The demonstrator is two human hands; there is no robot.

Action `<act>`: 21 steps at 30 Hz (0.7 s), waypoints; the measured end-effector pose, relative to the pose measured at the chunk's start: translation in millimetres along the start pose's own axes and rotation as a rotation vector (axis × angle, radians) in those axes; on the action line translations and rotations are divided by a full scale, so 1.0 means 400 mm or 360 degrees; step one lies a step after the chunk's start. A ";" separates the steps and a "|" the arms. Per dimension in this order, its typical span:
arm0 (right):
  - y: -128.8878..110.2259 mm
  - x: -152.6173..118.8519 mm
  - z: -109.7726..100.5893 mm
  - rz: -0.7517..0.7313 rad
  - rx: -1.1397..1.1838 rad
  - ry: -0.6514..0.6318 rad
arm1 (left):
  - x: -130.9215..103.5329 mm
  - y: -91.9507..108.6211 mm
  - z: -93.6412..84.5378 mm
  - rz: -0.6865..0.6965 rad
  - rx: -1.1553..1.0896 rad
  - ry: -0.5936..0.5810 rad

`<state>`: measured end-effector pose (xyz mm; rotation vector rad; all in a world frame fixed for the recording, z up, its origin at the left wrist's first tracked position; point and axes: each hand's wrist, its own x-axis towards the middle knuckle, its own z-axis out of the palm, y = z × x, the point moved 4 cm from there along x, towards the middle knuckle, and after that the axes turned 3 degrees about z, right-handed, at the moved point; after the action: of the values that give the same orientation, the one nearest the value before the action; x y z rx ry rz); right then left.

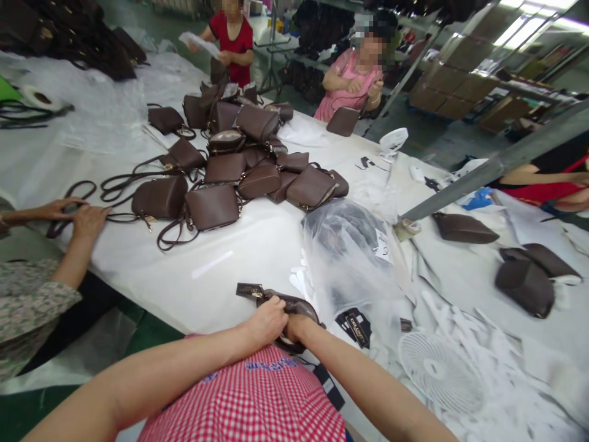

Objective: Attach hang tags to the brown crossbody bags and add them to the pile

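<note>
A small dark brown handbag [304,305] is at the table's near edge, against the red checked apron. My left hand [271,316] is closed on the rim of its opening, knuckles up. My right hand [297,329] reaches down into the opening, so its fingers are hidden. From the bag's left end a black hang tag [249,290] with gold lettering sticks out onto the table. Right of the bag, more black tags [354,326] lie by a clear plastic bag [343,245] with dark contents.
A heap of brown handbags [212,205] fills the table's middle. At left, a co-worker's hands [87,222] hold a strap. A white fan [439,371] stands at right among white scraps. A slanted metal post [488,166] crosses the right side. Co-workers stand across the table.
</note>
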<state>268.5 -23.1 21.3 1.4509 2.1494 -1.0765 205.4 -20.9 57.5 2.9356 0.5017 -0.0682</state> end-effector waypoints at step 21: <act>0.127 -0.389 0.045 0.0209 0.0883 0.1078 | -0.021 -0.073 -0.173 0.0398 -0.0460 -0.0024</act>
<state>377.6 -126.7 87.9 2.4685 2.1971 -1.3370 189.0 15.2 121.7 2.6849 0.1251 0.0121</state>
